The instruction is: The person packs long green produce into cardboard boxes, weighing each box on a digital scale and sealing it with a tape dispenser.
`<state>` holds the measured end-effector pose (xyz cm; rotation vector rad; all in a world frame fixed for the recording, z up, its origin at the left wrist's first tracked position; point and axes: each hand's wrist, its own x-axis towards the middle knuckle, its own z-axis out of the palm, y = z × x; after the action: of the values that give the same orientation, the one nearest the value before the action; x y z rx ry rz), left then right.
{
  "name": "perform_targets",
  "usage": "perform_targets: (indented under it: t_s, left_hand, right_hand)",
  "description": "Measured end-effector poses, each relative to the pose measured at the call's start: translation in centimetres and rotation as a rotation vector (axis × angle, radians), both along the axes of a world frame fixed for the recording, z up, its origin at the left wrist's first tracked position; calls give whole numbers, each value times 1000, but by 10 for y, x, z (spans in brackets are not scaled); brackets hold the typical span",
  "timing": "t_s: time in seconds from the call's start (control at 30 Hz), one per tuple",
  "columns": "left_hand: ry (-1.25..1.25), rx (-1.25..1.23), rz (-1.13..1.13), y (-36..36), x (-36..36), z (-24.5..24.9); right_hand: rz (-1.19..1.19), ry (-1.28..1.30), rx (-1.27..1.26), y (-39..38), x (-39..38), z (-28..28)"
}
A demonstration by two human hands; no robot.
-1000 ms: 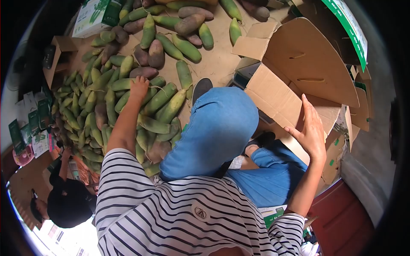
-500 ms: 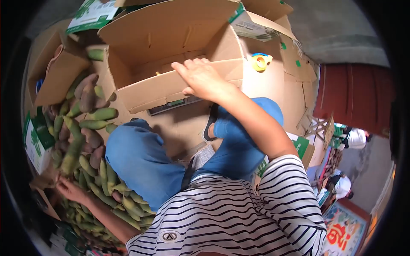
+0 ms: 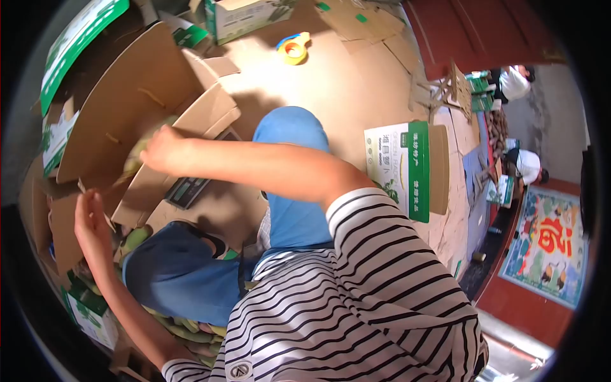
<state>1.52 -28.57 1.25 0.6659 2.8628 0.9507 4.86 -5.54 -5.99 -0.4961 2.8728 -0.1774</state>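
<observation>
My right hand (image 3: 169, 151) is curled at the near wall of an open cardboard box (image 3: 105, 79), its fingers against a blurred green radish (image 3: 135, 156) inside. My left hand (image 3: 92, 219) is at the box's left end with the fingers drawn together. A small pale bit shows by its fingertips; what they hold is too small to make out. Under the box's near side sits a dark scale (image 3: 189, 191). More radishes (image 3: 135, 239) lie between the box and my bent knee, mostly hidden by my left arm and leg.
A yellow tape dispenser (image 3: 294, 49) lies on the cardboard floor beyond my knee. To the right stands a green-and-white printed carton (image 3: 398, 169). More cartons (image 3: 251, 19) are at the back. Two people work at the far right, near a wooden stool (image 3: 455, 92).
My view has swung to the right. My left hand has gone from the radish pile up to the box. My right hand has curled at the near wall, where a radish now shows.
</observation>
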Motion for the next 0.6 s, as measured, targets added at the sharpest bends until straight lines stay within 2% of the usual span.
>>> perform_targets:
  t_s: [0.07, 0.17, 0.23, 0.27, 0.33, 0.37, 0.4, 0.43, 0.47, 0.57, 0.6]
  left_hand:
    - [-9, -155, -69, 38, 31, 30]
    - [8, -284, -222, 67, 40, 38]
    - [148, -354, -292, 77, 34, 14]
    - [127, -413, -343, 76, 25, -6]
    - [7, -510, -384, 72, 13, -46]
    - [-95, -542, -365, 72, 12, -57]
    - [-130, -543, -330, 81, 18, -46]
    - [-118, -550, -316, 81, 17, -48]
    - [-105, -555, -302, 81, 13, -52]
    - [-51, -548, -292, 83, 9, -51]
    - [-58, -567, -292, 85, 8, -51]
  right_hand:
    - [-5, 50, 29, -2, 2, -1]
    - [-4, 64, -49, -3, 1, -8]
    - [-18, 95, -67, -7, 3, -21]
    - [-20, 115, -72, -9, 1, -24]
    - [23, -49, -38, 18, 7, 17]
    - [-63, -59, -59, 41, 16, 53]
    - [-145, 92, -155, 67, 27, 71]
    - [-100, 382, -498, 107, 38, 70]
    - [-347, 410, -742, 139, 66, 89]
    - [-766, 666, -348, 270, 185, 74]
    - [-1070, 673, -213, 318, 243, 48]
